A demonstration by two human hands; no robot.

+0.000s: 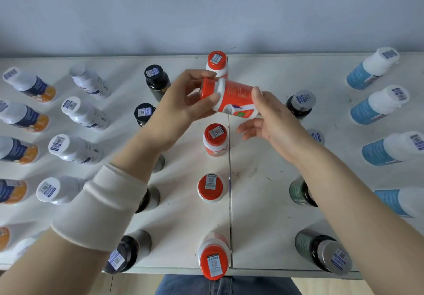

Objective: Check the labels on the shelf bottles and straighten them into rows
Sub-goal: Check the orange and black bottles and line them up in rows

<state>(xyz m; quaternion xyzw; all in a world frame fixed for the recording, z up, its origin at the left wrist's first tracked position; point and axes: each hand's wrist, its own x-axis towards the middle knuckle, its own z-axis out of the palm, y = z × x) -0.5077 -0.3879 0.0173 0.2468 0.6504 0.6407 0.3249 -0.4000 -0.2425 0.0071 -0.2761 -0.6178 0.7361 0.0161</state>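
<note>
While tipped sideways above the shelf's centre column, red bottle point(231, 98) pinched by left hand point(183, 102) at cap, right hand point(273, 116) steadying base. Slip risk: would topple red-capped bottle point(215, 139) below.

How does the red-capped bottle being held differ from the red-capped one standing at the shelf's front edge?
The held bottle lies sideways in the air, between the left hand and right hand; the front bottle stands upright on the shelf. The held one shows its side label, the front one its cap sticker. Both have red caps.
</note>
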